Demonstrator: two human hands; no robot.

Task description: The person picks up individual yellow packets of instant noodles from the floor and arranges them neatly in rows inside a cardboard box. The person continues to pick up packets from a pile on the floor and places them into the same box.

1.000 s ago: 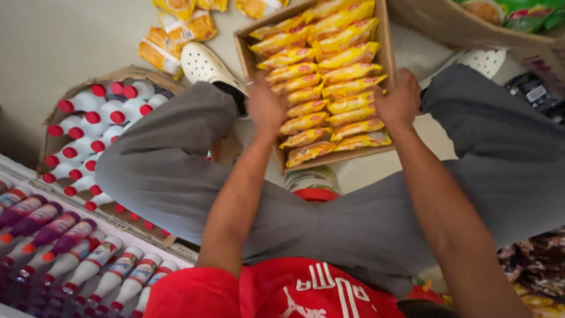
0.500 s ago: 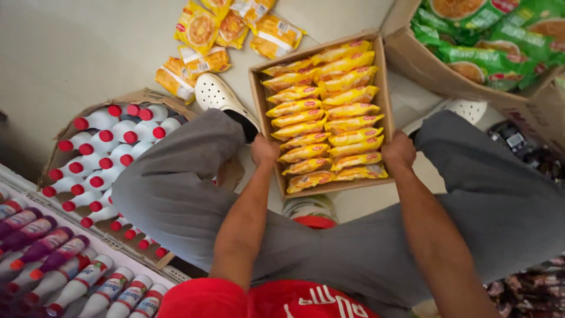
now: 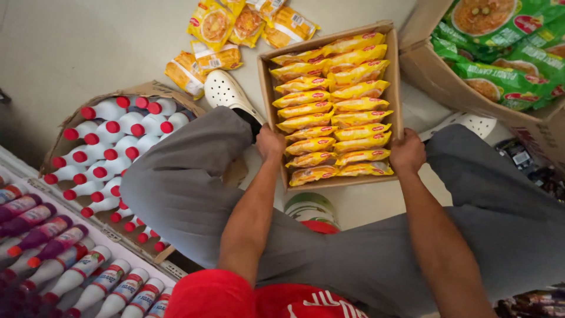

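Since the earlier frame, carton sits farther from the knees; view tilted up. Left hand and right hand each clamp a near corner of it. Carton on the floor between the legs, long axis running away, packed with two rows of yellow packets. Loose yellow packets beyond-left; green-packet box right; red-capped white bottles left.

A pale, smooth floor lies under even, soft light. A white shelf edge runs along the lower left; walls seem out of view.
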